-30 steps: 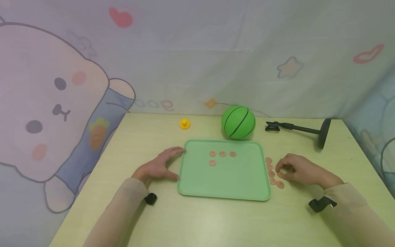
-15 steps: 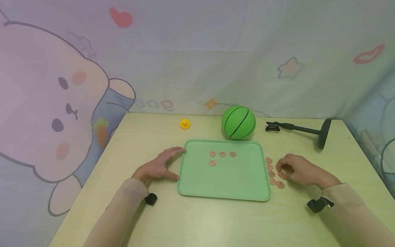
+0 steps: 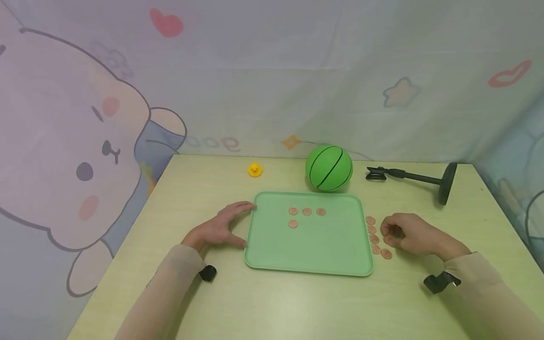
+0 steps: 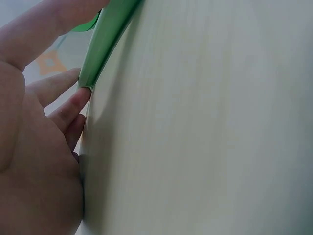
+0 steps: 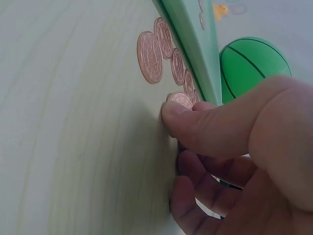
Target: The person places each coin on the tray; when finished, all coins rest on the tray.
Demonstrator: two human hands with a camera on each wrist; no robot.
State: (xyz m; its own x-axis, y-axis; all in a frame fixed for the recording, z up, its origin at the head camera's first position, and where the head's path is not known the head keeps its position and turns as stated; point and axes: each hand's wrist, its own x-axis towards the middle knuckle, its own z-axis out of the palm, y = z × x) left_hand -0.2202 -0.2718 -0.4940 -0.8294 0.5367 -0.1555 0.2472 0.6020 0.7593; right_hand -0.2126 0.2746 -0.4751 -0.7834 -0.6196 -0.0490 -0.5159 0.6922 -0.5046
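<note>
A light green tray [image 3: 306, 252] lies flat on the table with several copper coins on it, three in a row and one coin [image 3: 293, 224] below. My left hand [image 3: 218, 229] is spread at the tray's left edge, fingertips and thumb against the rim. Beyond the right edge, my right hand [image 3: 410, 234] is low over the table. Its thumb and forefinger pinch a copper coin [image 5: 181, 99], partly covered by the thumb in the right wrist view. Several more coins lie beside the tray's right rim, the nearest coin [image 3: 386, 254] a little apart from the line.
Behind the tray sits a green ball [image 3: 329, 168] with black lines. A small yellow duck [image 3: 255, 170] stands at the back left, and a black stand [image 3: 420, 178] lies on its side at the back right. A printed cloth [image 3: 263, 71] hangs behind the table.
The right hand has shifted very slightly to the right with its fingertips at the same coin. The left hand and tray stay put. The printed cloth at the left has folded and shifted.
</note>
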